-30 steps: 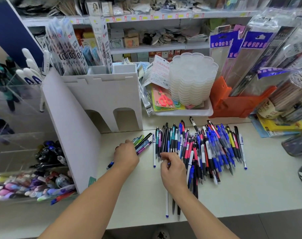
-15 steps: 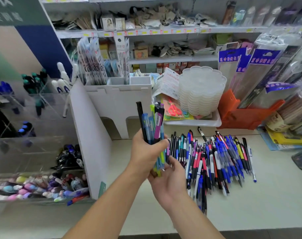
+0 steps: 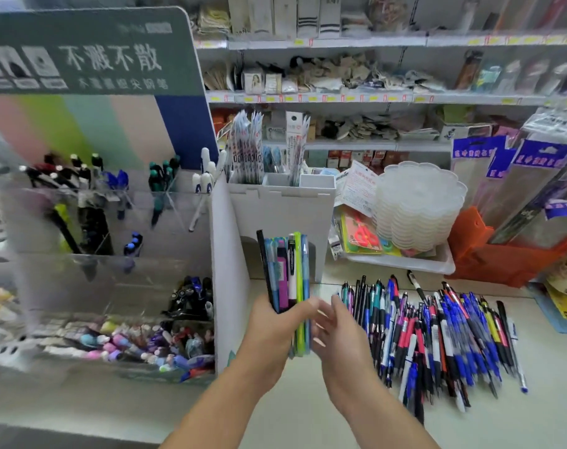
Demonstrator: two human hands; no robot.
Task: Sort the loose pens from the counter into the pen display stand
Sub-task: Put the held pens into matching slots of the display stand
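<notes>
My left hand [image 3: 275, 332] grips a bundle of pens [image 3: 287, 270], blue, pink, white and green, held upright above the counter. My right hand [image 3: 337, 332] is just to the right of the bundle's lower end, fingers spread and blurred; whether it touches the pens I cannot tell. A big heap of loose pens [image 3: 437, 335], mostly blue, red and black, lies on the white counter [image 3: 534, 400] to the right. The clear tiered pen display stand [image 3: 114, 228] is at the left, with pens standing in its upper cells and many lying in its bottom tray.
A white cardboard divider [image 3: 227, 270] walls the stand's right side, with a white cardboard organizer [image 3: 292, 205] behind it. A stack of clear plastic dishes [image 3: 418, 205] sits in a white tray at the back right, beside an orange holder [image 3: 489, 254]. Stocked shelves rise behind.
The left hand gathered pens off the counter and lifted them upright as a bundle. The right hand left the pile and came up beside the bundle. The view tilted upward.
</notes>
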